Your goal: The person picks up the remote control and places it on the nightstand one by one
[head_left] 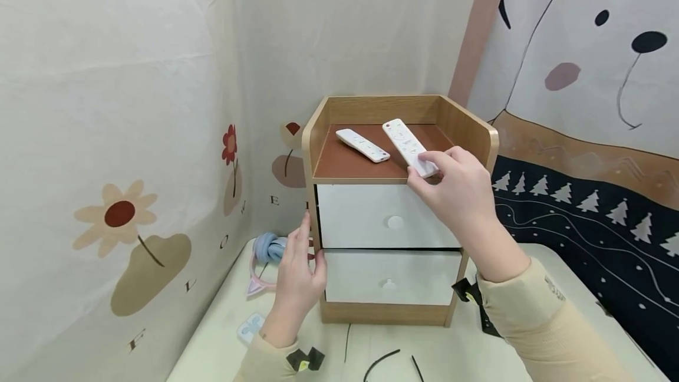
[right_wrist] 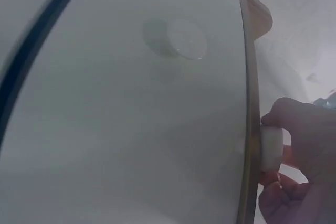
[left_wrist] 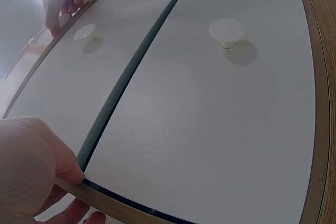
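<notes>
A small wood-edged cabinet [head_left: 384,314] with two white drawers stands on the table. My right hand [head_left: 461,193] pinches the near end of a white remote control [head_left: 403,141] between thumb and fingers, over the front of the brown top shelf [head_left: 345,165]. In the right wrist view, the end of that remote [right_wrist: 271,148] shows beside the cabinet's front edge. A second white remote [head_left: 363,146] lies to its left on the shelf. My left hand [head_left: 297,279] rests against the cabinet's left side, its fingers extended and its thumb at the front edge between the drawers.
Left of the cabinet lie a blue bundle [head_left: 269,247], a pink headband [head_left: 256,282] and a small pale-blue case [head_left: 250,329]. Black cord-like strips [head_left: 382,361] lie in front. A dark object [head_left: 488,323] is partly hidden by the right sleeve. Patterned curtains [head_left: 371,28] surround the table.
</notes>
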Available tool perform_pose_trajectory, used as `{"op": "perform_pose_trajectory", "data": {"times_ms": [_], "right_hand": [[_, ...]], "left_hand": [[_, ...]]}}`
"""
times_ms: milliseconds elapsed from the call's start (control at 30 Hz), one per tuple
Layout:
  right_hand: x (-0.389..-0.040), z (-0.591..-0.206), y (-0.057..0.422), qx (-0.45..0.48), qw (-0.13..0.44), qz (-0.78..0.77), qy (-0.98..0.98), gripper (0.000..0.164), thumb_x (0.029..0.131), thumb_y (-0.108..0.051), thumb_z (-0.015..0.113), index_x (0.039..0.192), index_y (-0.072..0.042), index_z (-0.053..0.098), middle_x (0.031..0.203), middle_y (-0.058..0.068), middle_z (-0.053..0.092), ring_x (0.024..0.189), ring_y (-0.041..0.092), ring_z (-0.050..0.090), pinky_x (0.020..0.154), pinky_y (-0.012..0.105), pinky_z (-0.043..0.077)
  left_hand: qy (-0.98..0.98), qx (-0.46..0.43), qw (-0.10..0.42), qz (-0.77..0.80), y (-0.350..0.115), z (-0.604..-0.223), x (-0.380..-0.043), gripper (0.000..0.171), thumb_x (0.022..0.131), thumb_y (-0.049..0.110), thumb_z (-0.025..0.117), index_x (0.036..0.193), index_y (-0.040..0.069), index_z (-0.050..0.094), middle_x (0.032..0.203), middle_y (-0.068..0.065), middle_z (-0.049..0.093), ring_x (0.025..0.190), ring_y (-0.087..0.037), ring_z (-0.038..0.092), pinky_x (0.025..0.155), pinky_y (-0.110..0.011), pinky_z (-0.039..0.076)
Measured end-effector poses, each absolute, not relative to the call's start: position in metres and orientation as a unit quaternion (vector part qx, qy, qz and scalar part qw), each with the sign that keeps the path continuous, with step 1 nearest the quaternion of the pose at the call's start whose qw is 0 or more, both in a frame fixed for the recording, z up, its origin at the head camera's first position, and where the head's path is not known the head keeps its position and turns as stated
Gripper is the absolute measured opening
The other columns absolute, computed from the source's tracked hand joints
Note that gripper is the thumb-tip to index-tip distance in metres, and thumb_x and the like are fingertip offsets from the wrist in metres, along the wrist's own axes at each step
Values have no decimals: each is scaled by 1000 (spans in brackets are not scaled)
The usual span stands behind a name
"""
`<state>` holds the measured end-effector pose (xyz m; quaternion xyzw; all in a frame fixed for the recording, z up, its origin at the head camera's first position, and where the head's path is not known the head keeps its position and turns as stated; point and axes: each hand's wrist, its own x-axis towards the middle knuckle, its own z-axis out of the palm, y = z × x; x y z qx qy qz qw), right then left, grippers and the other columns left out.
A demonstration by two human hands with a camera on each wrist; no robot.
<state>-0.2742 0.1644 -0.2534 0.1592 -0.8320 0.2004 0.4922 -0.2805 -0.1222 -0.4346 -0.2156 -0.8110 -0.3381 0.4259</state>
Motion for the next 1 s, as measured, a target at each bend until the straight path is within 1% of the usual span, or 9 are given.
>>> {"op": "perform_pose_trajectory", "data": {"times_ms": [233, 433, 567, 633, 833, 933, 1000], "right_hand": [[-282, -233, 154, 135, 403, 206, -882, 31, 92, -27, 74, 113, -5, 84, 97, 20, 76, 81, 37, 66, 68, 48, 53], [-289, -218, 152, 104, 304, 209, -924, 32, 97, -30, 70, 118, -9, 83, 106, 18, 79, 89, 36, 68, 72, 46, 56], [-295, -207, 150, 93, 256, 200, -941, 30, 99, -33, 68, 116, -12, 82, 111, 16, 81, 100, 36, 70, 82, 49, 58], [-299, -202, 150, 92, 239, 192, -947, 30, 100, -33, 67, 115, -13, 82, 113, 16, 81, 104, 36, 71, 88, 50, 59], [-318, -195, 148, 100, 207, 184, -956, 33, 102, -36, 67, 120, -11, 82, 118, 19, 80, 114, 37, 71, 97, 53, 60], [-326, -193, 145, 104, 199, 178, -958, 36, 103, -37, 68, 123, -10, 81, 117, 18, 81, 114, 36, 71, 98, 52, 60], [-331, -193, 144, 108, 196, 169, -960, 37, 104, -38, 68, 125, -10, 81, 112, 17, 82, 111, 35, 71, 97, 51, 60]], "left_hand": [[-815, -209, 417, -343, -122, -434, -281, 89, 96, -7, 70, 173, 4, 29, 140, -25, 60, 103, -29, 70, 79, -37, 70], [-816, -210, 416, -343, -122, -435, -281, 88, 96, -7, 70, 173, 4, 30, 140, -26, 60, 102, -29, 71, 78, -36, 70], [-813, -211, 419, -345, -122, -434, -280, 88, 95, -7, 69, 173, 4, 30, 139, -26, 60, 102, -29, 71, 78, -37, 70], [-813, -211, 417, -347, -121, -433, -279, 88, 96, -6, 69, 173, 4, 30, 139, -26, 60, 103, -30, 71, 78, -37, 70], [-822, -200, 399, -353, -121, -431, -277, 87, 97, -5, 69, 174, 6, 28, 143, -25, 59, 106, -30, 70, 81, -38, 71], [-826, -194, 390, -357, -120, -431, -276, 88, 98, -4, 69, 174, 7, 27, 144, -25, 59, 107, -31, 70, 82, -39, 71], [-828, -193, 387, -358, -120, -431, -276, 88, 98, -4, 69, 175, 7, 27, 145, -25, 58, 108, -31, 70, 83, -40, 71]]}}
